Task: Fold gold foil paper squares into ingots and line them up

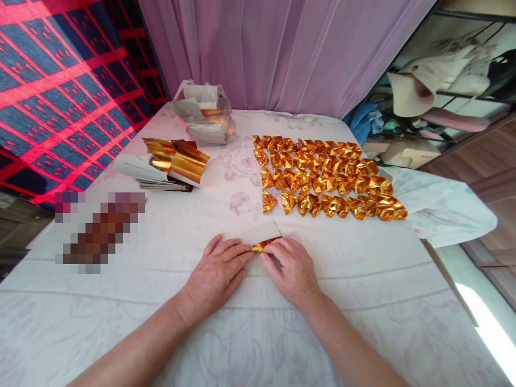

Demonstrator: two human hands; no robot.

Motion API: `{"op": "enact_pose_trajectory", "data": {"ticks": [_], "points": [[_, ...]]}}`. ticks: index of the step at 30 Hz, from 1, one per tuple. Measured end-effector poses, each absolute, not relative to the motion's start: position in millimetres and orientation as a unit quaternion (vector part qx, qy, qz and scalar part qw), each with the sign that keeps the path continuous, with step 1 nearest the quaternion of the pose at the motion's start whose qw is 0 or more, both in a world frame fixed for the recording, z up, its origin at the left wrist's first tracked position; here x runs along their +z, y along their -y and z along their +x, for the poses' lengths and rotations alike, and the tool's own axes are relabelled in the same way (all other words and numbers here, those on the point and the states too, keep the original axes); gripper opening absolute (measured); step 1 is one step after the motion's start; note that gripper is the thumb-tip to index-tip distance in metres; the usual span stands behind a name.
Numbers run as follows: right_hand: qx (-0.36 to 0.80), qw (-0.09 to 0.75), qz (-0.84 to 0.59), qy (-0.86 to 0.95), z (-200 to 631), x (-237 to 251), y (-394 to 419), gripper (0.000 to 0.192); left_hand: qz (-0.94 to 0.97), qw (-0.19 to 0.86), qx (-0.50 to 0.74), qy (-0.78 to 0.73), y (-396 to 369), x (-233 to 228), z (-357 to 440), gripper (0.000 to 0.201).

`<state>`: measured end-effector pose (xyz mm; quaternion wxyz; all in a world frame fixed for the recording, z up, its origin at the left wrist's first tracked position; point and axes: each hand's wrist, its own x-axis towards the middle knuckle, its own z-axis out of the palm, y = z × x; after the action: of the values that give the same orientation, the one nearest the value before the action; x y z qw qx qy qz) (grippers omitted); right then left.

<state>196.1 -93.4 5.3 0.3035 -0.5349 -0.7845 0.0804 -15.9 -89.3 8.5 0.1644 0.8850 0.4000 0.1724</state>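
My left hand (217,271) and my right hand (292,269) lie side by side on the cloth-covered table (363,301), fingertips meeting on a sheet of paper (264,236) that is white on one side and gold on the other. A gold edge shows between the fingers; both hands press and pinch it. Just beyond the hands, several folded gold paper pieces (326,174) lie in rows.
A stack of gold-and-white paper sheets (169,166) lies at the left. A clear plastic bag of more sheets (205,115) stands behind it. A pixelated patch (99,228) sits at the near left. A purple curtain hangs behind; the table's right edge drops to a wooden floor.
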Motion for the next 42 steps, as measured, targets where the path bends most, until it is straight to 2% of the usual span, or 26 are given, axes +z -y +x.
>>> {"op": "enact_pose_trajectory", "data": {"ticks": [13,33,42], "points": [[0.043,0.285,-0.555,0.780,193.9,5.2,93.0,0.020,0.887,0.150,0.178,-0.400,89.6,8.0,-14.9,0.036],[0.059,0.280,-0.571,0.770,194.6,4.9,92.5,0.018,0.906,0.066,0.149,-0.391,94.7,7.5,-9.2,0.042],[0.043,0.271,-0.580,0.767,192.9,5.2,92.0,0.018,0.909,0.068,0.140,-0.385,94.5,9.2,-10.0,0.045]]}}
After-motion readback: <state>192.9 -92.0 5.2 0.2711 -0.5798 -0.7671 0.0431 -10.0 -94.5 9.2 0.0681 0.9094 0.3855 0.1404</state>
